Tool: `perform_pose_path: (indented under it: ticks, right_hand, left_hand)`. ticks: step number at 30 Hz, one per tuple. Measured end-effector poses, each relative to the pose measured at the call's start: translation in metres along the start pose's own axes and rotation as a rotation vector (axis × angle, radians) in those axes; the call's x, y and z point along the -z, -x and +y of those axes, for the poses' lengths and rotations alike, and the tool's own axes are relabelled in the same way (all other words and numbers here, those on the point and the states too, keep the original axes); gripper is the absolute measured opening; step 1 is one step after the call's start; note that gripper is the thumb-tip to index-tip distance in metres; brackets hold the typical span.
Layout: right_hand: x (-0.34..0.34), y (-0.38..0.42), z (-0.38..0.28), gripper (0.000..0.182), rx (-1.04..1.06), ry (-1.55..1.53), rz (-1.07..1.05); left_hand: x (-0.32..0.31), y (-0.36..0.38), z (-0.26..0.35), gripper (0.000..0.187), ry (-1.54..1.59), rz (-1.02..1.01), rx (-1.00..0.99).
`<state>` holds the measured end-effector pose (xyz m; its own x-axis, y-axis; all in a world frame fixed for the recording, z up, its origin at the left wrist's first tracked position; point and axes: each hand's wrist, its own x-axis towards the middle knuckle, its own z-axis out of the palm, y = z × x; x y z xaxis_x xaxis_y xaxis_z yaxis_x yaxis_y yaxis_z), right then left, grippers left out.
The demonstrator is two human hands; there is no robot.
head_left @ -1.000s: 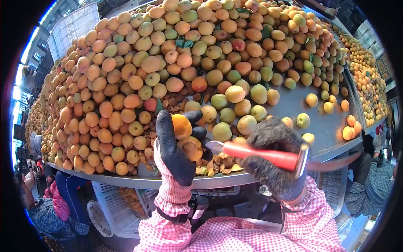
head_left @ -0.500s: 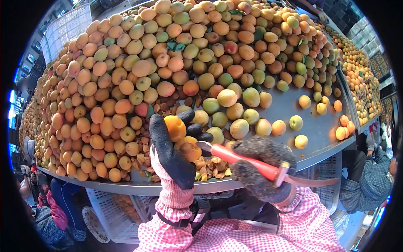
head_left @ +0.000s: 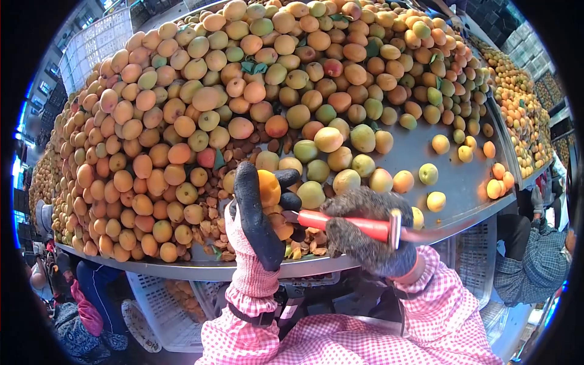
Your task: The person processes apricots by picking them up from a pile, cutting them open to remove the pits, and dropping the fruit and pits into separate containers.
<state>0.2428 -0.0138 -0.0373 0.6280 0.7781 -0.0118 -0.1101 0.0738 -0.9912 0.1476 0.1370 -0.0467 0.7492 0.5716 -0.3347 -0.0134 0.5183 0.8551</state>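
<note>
In a dark-coated glove, my left hand is closed around an apricot that looks split, one orange half above and a cut half below. My right hand, in a fuzzy dark glove, grips a red-handled knife. The knife's small metal tip points left and meets the lower half by my left fingers. A longer curved blade, blurred, sticks out to the right from the handle's other end. Beneath my hands, apricot pieces lie along the metal table's edge.
A large heap of whole apricots covers much of the table, with loose ones at the right. White plastic crates stand under the table. Another person sits at the right, and more people are at the lower left.
My left hand has shifted slightly right with the apricot. My right hand and the knife have moved left, and the handle lies flatter, its tip deeper among my left fingers.
</note>
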Motion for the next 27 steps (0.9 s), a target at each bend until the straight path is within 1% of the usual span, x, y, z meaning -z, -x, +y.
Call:
perform_pose_path:
  ticks: [1, 2, 3, 4, 5, 6, 7, 8, 9, 10, 11, 12, 13, 14, 16, 17, 18, 20, 21, 22, 24, 26, 27]
  right_hand:
    - [0.006, -0.005, -0.003, 0.016, 0.029, 0.205, -0.102]
    - [0.005, -0.011, -0.006, 0.011, -0.014, -0.01, -0.074]
    - [0.004, -0.015, -0.002, 0.01, -0.026, -0.084, -0.072]
    - [0.005, -0.017, 0.002, 0.01, -0.037, -0.157, -0.07]
    - [0.007, -0.016, 0.0, 0.014, -0.126, -0.14, -0.121]
    - [0.003, -0.015, 0.011, 0.014, -0.123, -0.141, -0.12]
    - [-0.008, -0.013, 0.032, 0.017, 0.331, 0.335, -0.065]
    - [-0.021, -0.007, 0.046, 0.02, 0.785, 0.808, -0.002]
    - [-0.037, 0.008, 0.03, 0.032, 0.536, 0.875, -0.024]
    - [-0.034, 0.009, 0.038, 0.032, 0.54, 0.866, -0.017]
    - [-0.03, 0.007, 0.053, 0.036, 0.371, 0.232, -0.054]
    - [-0.026, 0.008, 0.062, 0.04, 0.188, -0.399, -0.089]
    - [-0.012, -0.002, 0.027, 0.037, 0.304, 0.15, -0.083]
    - [-0.001, -0.006, 0.02, 0.027, 0.608, 0.774, -0.059]
    - [-0.003, -0.003, 0.004, 0.026, -0.088, 0.047, 0.035]
    - [0.002, -0.003, -0.002, 0.03, -0.031, 0.13, 0.037]
    - [0.001, -0.004, 0.001, 0.03, -0.03, 0.131, 0.037]
    - [-0.006, -0.005, 0.018, 0.032, 0.472, 0.47, -0.064]
    - [-0.01, -0.003, 0.03, 0.038, 0.448, 0.266, -0.091]
    - [-0.012, -0.003, 0.043, 0.045, 0.421, 0.622, -0.175]
    - [-0.013, 0.007, 0.041, 0.044, 0.017, -0.289, -0.169]
    - [-0.003, 0.005, 0.03, 0.039, -0.058, -0.15, -0.13]
    - [-0.002, -0.001, 0.018, 0.04, -0.089, -0.016, -0.138]
  left_hand:
    - [-0.001, -0.002, -0.005, 0.044, -0.004, -0.004, 0.005]
    - [-0.002, -0.005, -0.014, 0.038, -0.232, 0.041, -0.206]
    - [-0.007, -0.006, -0.015, 0.039, -0.459, 0.085, -0.419]
    - [-0.01, -0.005, -0.011, 0.039, -0.462, 0.08, -0.418]
    - [-0.015, -0.003, -0.002, 0.043, -0.455, 0.138, -0.266]
    - [-0.02, -0.004, 0.005, 0.051, -0.445, 0.197, -0.115]
    - [-0.014, -0.013, -0.002, 0.039, -0.237, 0.219, -0.085]
    - [-0.004, -0.031, -0.026, 0.041, -0.214, 0.26, -0.274]
    - [-0.007, -0.028, -0.023, 0.045, -0.163, 0.278, -0.245]
    - [-0.01, -0.025, -0.018, 0.049, -0.116, 0.29, -0.217]
    - [-0.012, -0.024, -0.014, 0.056, -0.145, 0.333, -0.195]
    - [-0.01, -0.024, -0.013, 0.058, -0.114, 0.307, -0.211]
    - [-0.008, -0.023, -0.012, 0.059, -0.1, 0.291, -0.227]
    - [-0.005, -0.022, -0.012, 0.06, -0.081, 0.281, -0.243]
    - [0.001, -0.023, -0.011, 0.06, -0.134, 0.281, -0.274]
    - [0.003, -0.024, -0.011, 0.06, -0.185, 0.275, -0.302]
    - [0.0, -0.024, -0.011, 0.06, -0.184, 0.275, -0.303]
    - [-0.007, -0.023, -0.011, 0.06, -0.235, 0.252, -0.301]
    - [0.0, -0.034, -0.022, 0.06, -0.203, 0.39, -0.321]
    - [-0.005, -0.03, -0.017, 0.061, -0.173, 0.44, -0.298]
    - [-0.001, -0.028, -0.016, 0.062, -0.202, 0.424, -0.359]
    - [0.002, -0.025, -0.012, 0.062, -0.212, 0.412, -0.369]
    - [0.004, -0.024, -0.012, 0.062, -0.218, 0.398, -0.376]
